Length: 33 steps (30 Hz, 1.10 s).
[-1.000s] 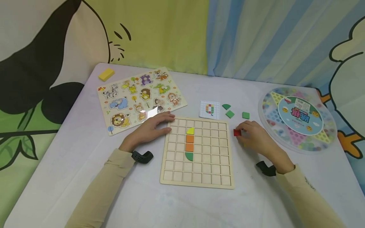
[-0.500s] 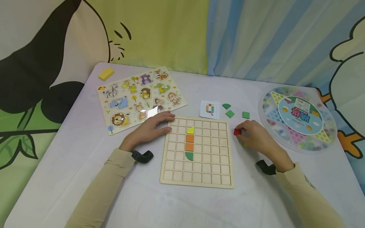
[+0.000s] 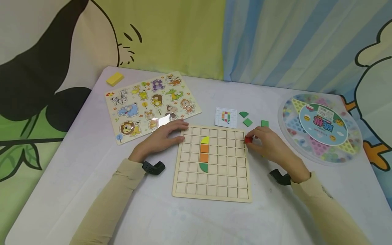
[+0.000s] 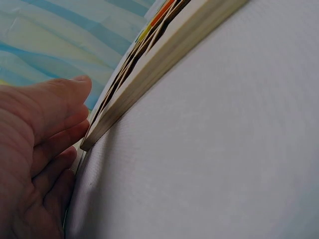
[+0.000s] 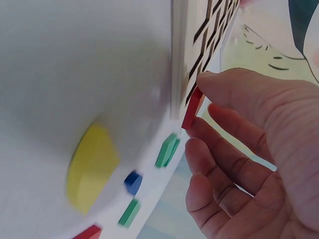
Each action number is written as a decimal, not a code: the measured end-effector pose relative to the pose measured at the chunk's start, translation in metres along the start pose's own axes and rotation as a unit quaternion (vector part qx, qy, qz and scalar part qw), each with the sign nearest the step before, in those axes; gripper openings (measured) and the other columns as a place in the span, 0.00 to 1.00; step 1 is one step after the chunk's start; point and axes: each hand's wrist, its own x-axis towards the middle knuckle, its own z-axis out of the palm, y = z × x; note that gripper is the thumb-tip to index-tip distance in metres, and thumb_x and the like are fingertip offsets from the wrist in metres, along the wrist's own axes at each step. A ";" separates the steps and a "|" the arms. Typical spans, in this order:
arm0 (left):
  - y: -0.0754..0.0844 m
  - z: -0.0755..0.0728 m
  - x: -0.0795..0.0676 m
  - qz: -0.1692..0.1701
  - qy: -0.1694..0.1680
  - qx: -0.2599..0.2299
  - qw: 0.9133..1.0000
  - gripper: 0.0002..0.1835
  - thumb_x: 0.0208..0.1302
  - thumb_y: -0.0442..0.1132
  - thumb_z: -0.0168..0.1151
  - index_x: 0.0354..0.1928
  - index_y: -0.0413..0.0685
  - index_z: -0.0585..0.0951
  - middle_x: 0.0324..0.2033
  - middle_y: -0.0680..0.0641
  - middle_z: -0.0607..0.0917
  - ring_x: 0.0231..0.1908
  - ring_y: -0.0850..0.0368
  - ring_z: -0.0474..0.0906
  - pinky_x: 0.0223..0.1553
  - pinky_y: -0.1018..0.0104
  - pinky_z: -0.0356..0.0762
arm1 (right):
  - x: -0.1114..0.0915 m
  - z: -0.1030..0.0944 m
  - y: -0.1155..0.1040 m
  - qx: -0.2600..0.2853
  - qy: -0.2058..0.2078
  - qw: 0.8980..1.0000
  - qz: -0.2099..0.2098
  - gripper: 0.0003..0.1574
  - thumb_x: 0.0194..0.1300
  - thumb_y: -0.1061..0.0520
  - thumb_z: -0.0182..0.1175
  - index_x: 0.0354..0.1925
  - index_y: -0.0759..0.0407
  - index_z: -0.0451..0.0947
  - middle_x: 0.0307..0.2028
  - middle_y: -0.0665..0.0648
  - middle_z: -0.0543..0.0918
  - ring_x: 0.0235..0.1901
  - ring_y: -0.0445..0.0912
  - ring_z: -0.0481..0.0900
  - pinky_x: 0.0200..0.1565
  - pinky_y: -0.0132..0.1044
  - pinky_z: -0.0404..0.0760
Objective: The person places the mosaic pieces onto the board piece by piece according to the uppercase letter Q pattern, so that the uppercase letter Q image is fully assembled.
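Note:
My right hand (image 3: 272,144) pinches a red square tile (image 3: 248,140) between thumb and index finger, at the right rim of a wooden grid board (image 3: 202,189). In the right wrist view the red tile (image 5: 193,110) stands on edge, overlapping the board's corner. My left hand (image 3: 163,137) lies with relaxed fingers, fingertips at the board's upper left edge. A column of pieces fills one board line: a yellow quarter-round (image 3: 205,140), two orange squares (image 3: 204,153) and a green quarter-round (image 3: 203,167).
A pattern card (image 3: 225,117) lies behind the board, beside loose green pieces (image 3: 247,122). Near my right hand are a yellow piece (image 5: 92,167) and a blue piece (image 5: 133,182). An animal puzzle (image 3: 142,114), a yellow block (image 3: 114,79) and a round game box (image 3: 323,127) stand farther out.
My right hand has lifted the red tile a little and moved it left to the board's right edge. My left hand and the pieces on the board have stayed put.

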 end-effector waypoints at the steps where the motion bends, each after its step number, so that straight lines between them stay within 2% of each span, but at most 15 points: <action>1: 0.000 0.000 0.000 0.000 0.000 0.000 1.000 0.23 0.69 0.48 0.60 0.64 0.54 0.75 0.69 0.55 0.68 0.75 0.57 0.51 0.75 0.53 0.49 | 0.002 0.001 -0.002 0.000 -0.003 1.000 -0.001 0.11 0.59 0.62 0.69 0.42 0.63 0.82 0.39 0.57 0.83 0.43 0.54 0.78 0.47 0.49 0.80; 13: -0.001 -0.002 -0.001 -0.002 -0.001 0.004 1.000 0.23 0.69 0.49 0.60 0.64 0.55 0.75 0.69 0.57 0.68 0.74 0.58 0.51 0.75 0.54 0.49 | 0.026 0.011 -0.034 0.002 -0.048 0.999 -0.020 0.13 0.60 0.60 0.68 0.44 0.61 0.82 0.42 0.57 0.82 0.42 0.50 0.75 0.45 0.43 0.79; 20: -0.001 -0.001 -0.001 -0.005 0.000 -0.003 1.000 0.23 0.69 0.49 0.60 0.64 0.55 0.75 0.70 0.56 0.68 0.75 0.58 0.51 0.75 0.53 0.49 | 0.045 0.026 -0.055 -0.007 -0.061 0.996 -0.060 0.12 0.59 0.59 0.69 0.42 0.61 0.83 0.37 0.54 0.83 0.39 0.48 0.74 0.40 0.39 0.78; 33: 0.003 -0.002 -0.001 -0.001 -0.002 0.002 1.000 0.22 0.69 0.48 0.60 0.63 0.53 0.75 0.69 0.55 0.68 0.74 0.56 0.52 0.75 0.53 0.50 | 0.057 0.038 -0.068 -0.010 -0.050 0.992 -0.118 0.10 0.58 0.60 0.70 0.40 0.61 0.84 0.39 0.55 0.83 0.38 0.48 0.77 0.43 0.40 0.81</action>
